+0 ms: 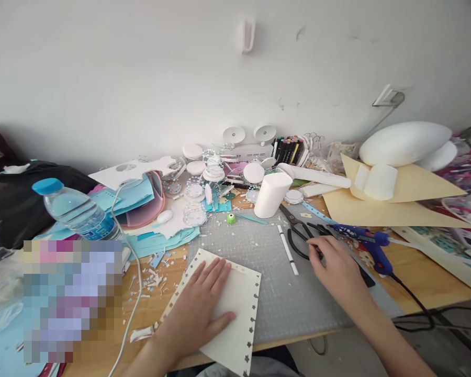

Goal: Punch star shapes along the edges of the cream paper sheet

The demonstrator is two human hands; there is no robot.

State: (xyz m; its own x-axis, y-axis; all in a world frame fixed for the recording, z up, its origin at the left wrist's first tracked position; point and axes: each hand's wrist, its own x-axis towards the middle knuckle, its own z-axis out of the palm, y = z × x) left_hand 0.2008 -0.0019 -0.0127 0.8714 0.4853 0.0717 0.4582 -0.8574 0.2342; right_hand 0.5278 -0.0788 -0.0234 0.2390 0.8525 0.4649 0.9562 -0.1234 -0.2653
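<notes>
Through the head camera I see my left hand [202,303] laid flat on a pale sheet [241,303] with shapes punched along its edges, fingers slightly parted and thumb splayed wide, a posture I read as pinning the paper so it cannot slide. The sheet lies at the near side of the grey cutting mat [282,314], partly off it to the left, probably to stay within easy reach. My right hand [332,259] is at the black-handled scissors [300,226], its fingers curled and fingertips at a handle loop; whether they pinch it, I cannot tell. The blades point away from me, which leaves the loops nearest that hand. A white marker [288,250] lies between paper and scissors, handy to either hand, I judge. The green punch [231,218] sits farther back, beyond the sheet, and the blue glue gun [380,256] rests off to the right, its cord trailing clear of the paper.
</notes>
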